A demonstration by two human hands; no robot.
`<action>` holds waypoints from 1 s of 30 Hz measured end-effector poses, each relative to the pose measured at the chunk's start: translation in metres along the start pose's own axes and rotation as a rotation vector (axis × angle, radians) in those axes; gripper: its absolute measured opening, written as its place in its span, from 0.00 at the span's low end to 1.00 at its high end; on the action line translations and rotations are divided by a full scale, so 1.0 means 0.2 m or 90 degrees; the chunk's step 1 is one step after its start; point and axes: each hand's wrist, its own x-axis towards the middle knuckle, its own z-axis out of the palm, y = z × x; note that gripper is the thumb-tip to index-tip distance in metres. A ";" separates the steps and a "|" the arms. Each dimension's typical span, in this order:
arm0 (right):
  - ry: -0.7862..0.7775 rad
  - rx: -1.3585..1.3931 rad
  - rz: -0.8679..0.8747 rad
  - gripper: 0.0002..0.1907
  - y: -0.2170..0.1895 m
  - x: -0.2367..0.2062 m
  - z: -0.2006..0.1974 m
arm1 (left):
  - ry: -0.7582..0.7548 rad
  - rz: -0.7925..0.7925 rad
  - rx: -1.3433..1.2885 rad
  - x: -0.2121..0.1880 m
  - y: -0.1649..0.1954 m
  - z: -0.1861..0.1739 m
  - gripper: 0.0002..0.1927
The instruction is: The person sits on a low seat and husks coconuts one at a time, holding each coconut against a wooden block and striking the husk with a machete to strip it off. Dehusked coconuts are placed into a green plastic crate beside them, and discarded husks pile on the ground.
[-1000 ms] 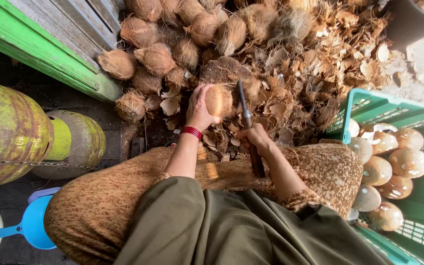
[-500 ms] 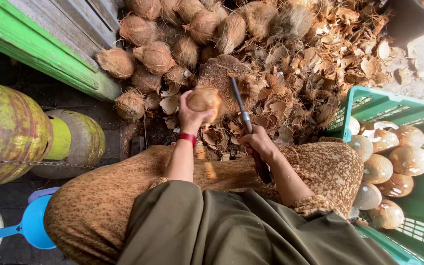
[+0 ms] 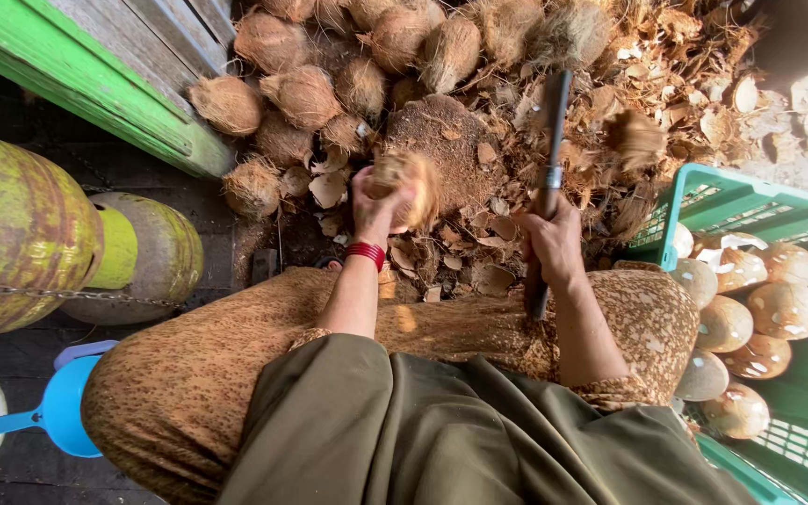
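husk-strewn ground (image 3: pixel 666 84), left hand (image 3: pixel 378 208) gripping coconut (image 3: pixel 413 182), right hand (image 3: pixel 552 245) gripping knife (image 3: pixel 548 159)

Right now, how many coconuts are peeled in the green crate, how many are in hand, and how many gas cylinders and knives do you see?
Peeled coconuts showing in the green crate: 8
Coconut in the left hand: 1
Knife in the right hand: 1
Yellow-green gas cylinders: 2
Total: 12
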 end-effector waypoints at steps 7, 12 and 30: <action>-0.222 0.083 0.104 0.09 0.07 -0.19 0.34 | 0.067 -0.061 -0.192 -0.08 -0.06 0.10 0.58; -0.247 0.073 0.213 0.12 0.01 -0.18 0.34 | 0.054 -0.063 -0.163 -0.08 -0.12 0.07 0.58; -0.314 -0.028 0.337 0.05 0.15 -0.04 0.37 | -0.008 -0.136 -0.447 -0.14 -0.06 -0.01 0.51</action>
